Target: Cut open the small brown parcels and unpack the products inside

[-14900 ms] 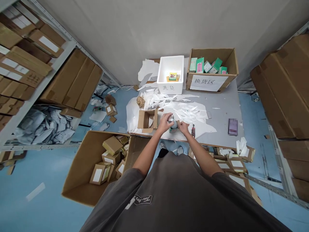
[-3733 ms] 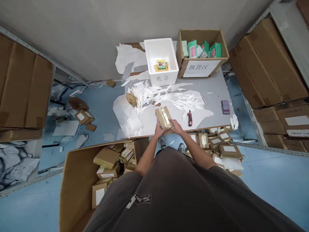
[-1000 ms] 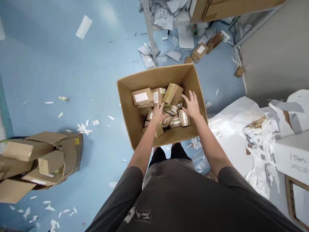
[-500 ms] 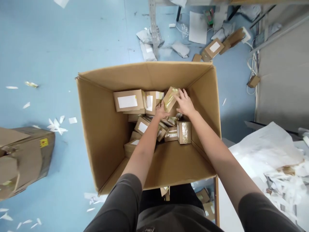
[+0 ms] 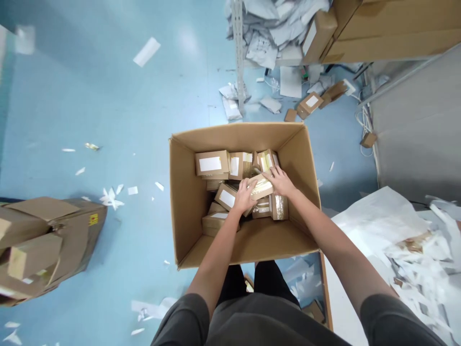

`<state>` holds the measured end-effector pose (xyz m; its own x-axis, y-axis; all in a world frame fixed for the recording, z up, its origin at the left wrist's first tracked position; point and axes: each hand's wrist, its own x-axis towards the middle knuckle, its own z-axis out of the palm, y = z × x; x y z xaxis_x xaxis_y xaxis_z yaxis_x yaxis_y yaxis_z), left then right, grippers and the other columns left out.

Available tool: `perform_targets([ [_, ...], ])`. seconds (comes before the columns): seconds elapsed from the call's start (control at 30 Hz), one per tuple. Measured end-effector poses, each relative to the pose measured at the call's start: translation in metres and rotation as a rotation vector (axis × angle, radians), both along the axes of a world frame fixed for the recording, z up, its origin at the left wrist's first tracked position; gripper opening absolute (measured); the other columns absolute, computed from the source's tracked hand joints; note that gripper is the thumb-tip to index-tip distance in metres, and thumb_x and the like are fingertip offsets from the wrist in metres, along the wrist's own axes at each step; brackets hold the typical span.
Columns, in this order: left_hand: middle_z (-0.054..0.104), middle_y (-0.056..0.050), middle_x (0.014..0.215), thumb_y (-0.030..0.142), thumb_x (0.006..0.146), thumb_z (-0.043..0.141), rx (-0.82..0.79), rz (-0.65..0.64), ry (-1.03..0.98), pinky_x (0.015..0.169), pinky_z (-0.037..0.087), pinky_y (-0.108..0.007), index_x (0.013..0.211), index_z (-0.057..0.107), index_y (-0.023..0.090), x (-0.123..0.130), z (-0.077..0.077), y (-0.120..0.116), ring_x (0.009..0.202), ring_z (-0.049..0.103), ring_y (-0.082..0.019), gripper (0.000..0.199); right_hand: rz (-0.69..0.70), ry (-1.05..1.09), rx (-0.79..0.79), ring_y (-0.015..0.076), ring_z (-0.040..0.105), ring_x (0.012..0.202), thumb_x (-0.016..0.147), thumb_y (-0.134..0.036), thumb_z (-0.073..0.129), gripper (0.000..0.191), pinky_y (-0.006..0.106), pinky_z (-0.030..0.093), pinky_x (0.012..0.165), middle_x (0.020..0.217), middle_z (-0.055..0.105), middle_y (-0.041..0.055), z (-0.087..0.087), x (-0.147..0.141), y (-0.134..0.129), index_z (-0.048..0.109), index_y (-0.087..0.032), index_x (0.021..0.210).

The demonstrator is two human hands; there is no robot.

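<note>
Inside a large open carton (image 5: pixel 190 221), both of my hands grip a small taped cardboard box (image 5: pixel 260 187) by its two ends. My left hand (image 5: pixel 245 196) closes on its left end, and my right hand (image 5: pixel 281 181) on its right end. The held box is tilted and sits above other boxes. Near it are a box with a white label (image 5: pixel 211 164) at the back left, a taped box (image 5: pixel 267 159) at the back right and a shiny taped box (image 5: pixel 280 207) at the front right. What lies right under the held box is hidden.
At the left stands another open carton (image 5: pixel 68 240) with flaps up. A shelf (image 5: pixel 238 57) at the back carries grey mailer bags (image 5: pixel 273 29) and large boxes (image 5: pixel 392 33). Paper scraps (image 5: pixel 112 198) litter the blue floor. White wrapping (image 5: pixel 382 226) is heaped at the right.
The view has pulled up and back. My hands hold a taped box nearer the middle of the carton, having moved forward from the back right corner. Another taped box stands in that corner.
</note>
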<state>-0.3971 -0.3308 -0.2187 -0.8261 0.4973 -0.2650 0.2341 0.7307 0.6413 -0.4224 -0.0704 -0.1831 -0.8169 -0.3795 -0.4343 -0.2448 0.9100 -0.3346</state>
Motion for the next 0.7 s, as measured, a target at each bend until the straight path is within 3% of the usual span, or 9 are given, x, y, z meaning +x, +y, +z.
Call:
perform_targets([
  [0.23, 0.036, -0.013, 0.174, 0.023, 0.074, 0.09, -0.038, -0.113, 0.026, 0.133, 0.033, -0.06, 0.165, 0.049, 0.032, 0.02, 0.089, -0.042, 0.166, 0.024, -0.04, 0.101, -0.155, 0.044, 0.018, 0.0512, 0.017, 0.16, 0.074, -0.036, 0.095, 0.114, 0.067, 0.039, 0.119, 0.173, 0.029, 0.0231, 0.077, 0.068, -0.045, 0.038, -0.027, 0.172],
  [0.3, 0.035, -0.012, 0.176, 0.021, 0.074, 0.089, -0.068, -0.126, 0.005, 0.133, 0.033, -0.061, 0.166, 0.047, 0.033, 0.027, 0.104, -0.053, 0.168, 0.019, -0.04, 0.103, -0.21, 0.05, 0.027, 0.052, 0.017, 0.159, 0.075, -0.036, 0.093, 0.112, 0.068, 0.04, 0.118, 0.173, 0.028, 0.023, 0.085, 0.088, -0.062, 0.037, -0.027, 0.172],
  [0.37, 0.033, -0.011, 0.178, 0.019, 0.075, 0.088, -0.095, -0.134, -0.026, 0.133, 0.031, -0.064, 0.168, 0.045, 0.034, 0.035, 0.11, -0.067, 0.169, 0.015, -0.04, 0.103, -0.259, 0.054, 0.021, 0.0534, 0.018, 0.158, 0.075, -0.037, 0.092, 0.111, 0.07, 0.04, 0.117, 0.173, 0.027, 0.0232, 0.081, 0.107, -0.084, 0.036, -0.027, 0.171],
  [0.43, 0.032, -0.01, 0.18, 0.019, 0.078, 0.085, -0.117, -0.122, -0.056, 0.133, 0.029, -0.064, 0.169, 0.042, 0.034, 0.045, 0.106, -0.085, 0.17, 0.012, -0.039, 0.101, -0.297, 0.046, 0.011, 0.0541, 0.022, 0.155, 0.073, -0.037, 0.092, 0.113, 0.071, 0.04, 0.116, 0.171, 0.027, 0.0238, 0.067, 0.124, -0.109, 0.035, -0.027, 0.17],
  [0.5, 0.028, -0.01, 0.181, 0.021, 0.081, 0.083, -0.14, -0.066, -0.098, 0.133, 0.031, -0.062, 0.171, 0.038, 0.033, 0.057, 0.093, -0.106, 0.17, 0.013, -0.04, 0.101, -0.332, 0.013, 0.018, 0.0534, 0.026, 0.151, 0.071, -0.035, 0.092, 0.114, 0.069, 0.042, 0.115, 0.167, 0.031, 0.0239, 0.047, 0.139, -0.133, 0.034, -0.026, 0.17],
  [0.63, 0.022, -0.018, 0.182, 0.031, 0.08, 0.087, -0.276, 0.11, -0.288, 0.128, 0.039, -0.058, 0.175, 0.026, 0.028, 0.081, 0.047, -0.151, 0.166, 0.026, -0.043, 0.113, -0.435, -0.053, 0.08, 0.0505, 0.031, 0.147, 0.073, -0.034, 0.09, 0.112, 0.061, 0.048, 0.109, 0.159, 0.034, 0.0241, 0.002, 0.158, -0.16, 0.033, -0.026, 0.169],
  [0.7, 0.023, -0.021, 0.181, 0.034, 0.076, 0.091, -0.365, 0.07, -0.412, 0.128, 0.039, -0.058, 0.175, 0.023, 0.026, 0.093, 0.021, -0.164, 0.166, 0.027, -0.045, 0.12, -0.491, -0.087, 0.131, 0.0494, 0.033, 0.145, 0.074, -0.039, 0.09, 0.114, 0.059, 0.048, 0.108, 0.157, 0.034, 0.0242, -0.018, 0.162, -0.162, 0.03, -0.025, 0.169],
])
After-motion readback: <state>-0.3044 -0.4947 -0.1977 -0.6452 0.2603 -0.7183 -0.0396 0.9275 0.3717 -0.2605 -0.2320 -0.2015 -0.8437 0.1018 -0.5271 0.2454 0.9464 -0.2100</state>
